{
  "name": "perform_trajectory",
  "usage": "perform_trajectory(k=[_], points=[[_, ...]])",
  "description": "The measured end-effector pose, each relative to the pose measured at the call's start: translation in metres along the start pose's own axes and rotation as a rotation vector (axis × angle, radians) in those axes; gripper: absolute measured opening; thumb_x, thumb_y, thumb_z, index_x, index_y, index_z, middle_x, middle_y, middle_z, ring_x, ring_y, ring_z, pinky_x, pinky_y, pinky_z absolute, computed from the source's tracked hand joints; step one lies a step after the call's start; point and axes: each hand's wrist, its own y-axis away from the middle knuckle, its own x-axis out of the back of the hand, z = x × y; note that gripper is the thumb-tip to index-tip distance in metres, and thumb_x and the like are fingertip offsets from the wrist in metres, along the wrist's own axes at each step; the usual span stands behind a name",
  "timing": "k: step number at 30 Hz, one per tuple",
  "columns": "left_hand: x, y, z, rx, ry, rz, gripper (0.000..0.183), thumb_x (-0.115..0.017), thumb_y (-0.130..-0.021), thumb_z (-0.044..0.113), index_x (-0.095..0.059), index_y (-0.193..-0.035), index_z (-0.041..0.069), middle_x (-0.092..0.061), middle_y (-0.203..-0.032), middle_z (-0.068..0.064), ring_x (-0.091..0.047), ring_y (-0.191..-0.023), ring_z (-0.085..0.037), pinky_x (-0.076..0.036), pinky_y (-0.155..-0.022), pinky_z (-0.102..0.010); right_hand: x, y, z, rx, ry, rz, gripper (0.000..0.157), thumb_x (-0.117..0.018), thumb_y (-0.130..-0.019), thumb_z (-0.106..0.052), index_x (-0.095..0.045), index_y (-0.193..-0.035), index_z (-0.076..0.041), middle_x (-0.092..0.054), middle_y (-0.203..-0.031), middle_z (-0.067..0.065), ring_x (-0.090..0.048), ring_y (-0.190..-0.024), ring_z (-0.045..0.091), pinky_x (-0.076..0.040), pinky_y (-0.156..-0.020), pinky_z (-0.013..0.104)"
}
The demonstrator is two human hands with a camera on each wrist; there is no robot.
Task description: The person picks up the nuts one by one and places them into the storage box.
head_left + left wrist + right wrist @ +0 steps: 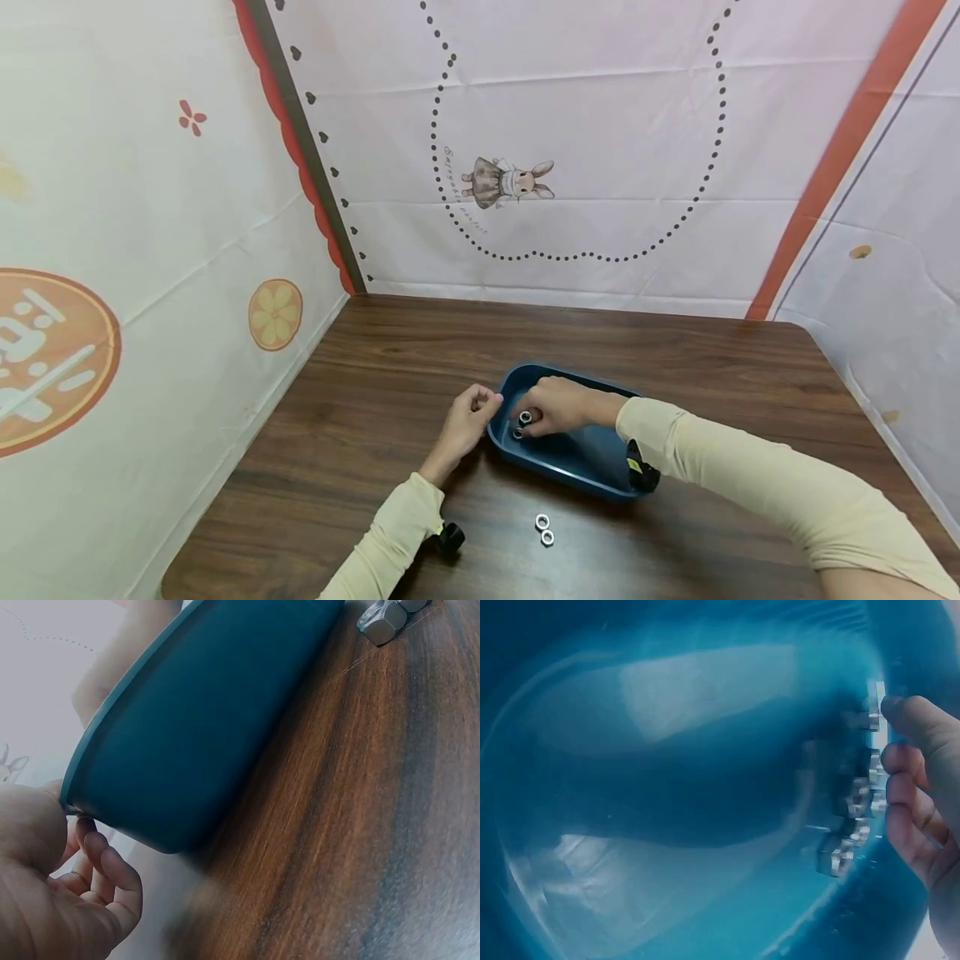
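A blue tray [577, 475] with raised walls stands on the wooden table. My left hand [463, 423] pinches the rim at its left end; in the left wrist view the thumb and curled fingers [120, 879] meet at the tray's edge. My right hand [562, 404] reaches down inside the tray with bent fingers. A silver hex nut [525, 417] shows between its thumb and fingers, and another nut [517, 432] is just below. The right wrist view has several blurred nuts [840, 859] gathered at the tray's end, right at the fingertips [904, 814].
Two hex nuts, a farther one [542, 522] and a nearer one [547, 538], lie close together on the table [360, 400] in front of the tray. Printed cloth [585, 125] hangs behind the table and along both sides.
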Motion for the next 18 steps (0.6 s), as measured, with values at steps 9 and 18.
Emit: perform_trajectory(k=[9,18], points=[[0.001,0.004,0.013,0.002,-0.002,-0.003,0.022,-0.063,-0.104,0.024,-0.063,-0.102,0.002,-0.059,-0.078,-0.017,-0.05,-0.062,-0.016,-0.041,-0.055,-0.024,0.01,0.033,-0.047,-0.164,-0.054,0.55,0.011,-0.069,-0.1,-0.02,-0.077,-0.102,-0.015,-0.05,-0.057,-0.016,-0.04,-0.045,0.0,-0.038,-0.047,0.022],[0.0,-0.002,0.0,-0.01,-0.015,0.006,0.024,-0.064,-0.103,0.029,-0.063,-0.103,0.005,-0.054,-0.073,0.0,-0.05,-0.061,-0.012,-0.042,-0.055,-0.024,-0.028,0.078,-0.102,-0.242,-0.209,0.723,0.007,-0.072,-0.097,-0.019,-0.077,-0.091,-0.017,-0.056,-0.065,-0.019,-0.049,-0.054,-0.003,-0.045,-0.049,0.022]])
